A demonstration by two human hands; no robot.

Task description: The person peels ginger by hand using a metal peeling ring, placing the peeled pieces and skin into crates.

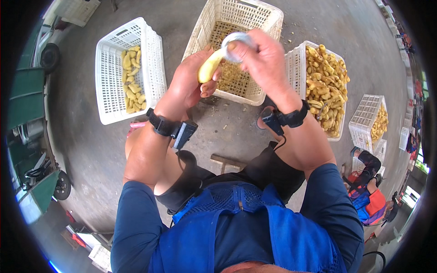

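Note:
My left hand point(190, 77) is closed around a smooth pale-yellow root piece, likely ginger point(207, 68), held upright at a slant. Above it my right hand point(260, 59) grips a round, pale grey object point(237, 41), blurred, against the root's upper end. Under both hands stands a white plastic crate point(208, 22) with small scraps on its mesh bottom. A white crate point(109, 82) at left holds smooth yellow pieces point(133, 91). Another point(296, 68) at right is heaped with rougher, browner ginger point(325, 91).
A further crate point(362, 123) of ginger stands right, near another person point(368, 200) in red and blue. A green vehicle point(27, 100) with wheels lines the left side. A small wooden piece point(223, 160) lies between my legs on the concrete floor point(82, 150).

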